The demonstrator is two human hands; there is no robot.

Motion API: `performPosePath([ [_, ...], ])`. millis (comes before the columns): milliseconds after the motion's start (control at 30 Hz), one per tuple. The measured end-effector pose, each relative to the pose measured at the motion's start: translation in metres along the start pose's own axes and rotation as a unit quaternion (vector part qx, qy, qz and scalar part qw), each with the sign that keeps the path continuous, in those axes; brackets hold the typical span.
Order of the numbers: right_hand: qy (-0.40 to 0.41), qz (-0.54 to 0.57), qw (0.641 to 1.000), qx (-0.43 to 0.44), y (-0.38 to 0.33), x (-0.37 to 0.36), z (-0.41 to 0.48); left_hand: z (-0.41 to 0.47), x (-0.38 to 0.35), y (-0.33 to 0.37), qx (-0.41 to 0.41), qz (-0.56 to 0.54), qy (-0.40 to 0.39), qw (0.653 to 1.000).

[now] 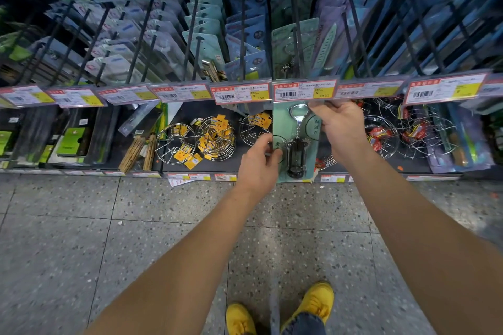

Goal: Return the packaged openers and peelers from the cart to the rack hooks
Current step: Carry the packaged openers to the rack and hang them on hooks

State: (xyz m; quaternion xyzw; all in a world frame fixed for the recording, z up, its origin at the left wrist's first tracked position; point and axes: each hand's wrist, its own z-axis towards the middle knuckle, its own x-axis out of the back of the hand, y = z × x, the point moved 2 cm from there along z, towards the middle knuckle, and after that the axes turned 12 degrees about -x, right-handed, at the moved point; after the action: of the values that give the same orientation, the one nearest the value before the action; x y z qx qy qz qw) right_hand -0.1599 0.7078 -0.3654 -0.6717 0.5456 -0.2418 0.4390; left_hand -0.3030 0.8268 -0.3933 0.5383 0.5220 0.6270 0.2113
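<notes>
Packaged opener (298, 139) held between both hands, just under price-tag rail (304, 90); left hand (258, 163): fingers pinch its lower left edge; right hand (341, 130): fingers pinch its top right corner; hook (297, 35) above the fingers already carries matching cards (283, 43); this one judged not yet hung; cart unseen.

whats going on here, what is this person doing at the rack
A person at a shop rack holds a packaged corkscrew opener in both hands. The left hand pinches the card's lower left edge; the right hand grips its top right corner, just below the price tag rail. It is not yet on a hook.
</notes>
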Motion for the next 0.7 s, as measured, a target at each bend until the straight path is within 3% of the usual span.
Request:
performPosePath([
  [700, 0.011, -0.013, 1.0, -0.011, 0.0024, -0.0064, -0.0037, -0.0006, -0.002, -0.0089, 0.005, -0.022, 0.015, 1.0],
])
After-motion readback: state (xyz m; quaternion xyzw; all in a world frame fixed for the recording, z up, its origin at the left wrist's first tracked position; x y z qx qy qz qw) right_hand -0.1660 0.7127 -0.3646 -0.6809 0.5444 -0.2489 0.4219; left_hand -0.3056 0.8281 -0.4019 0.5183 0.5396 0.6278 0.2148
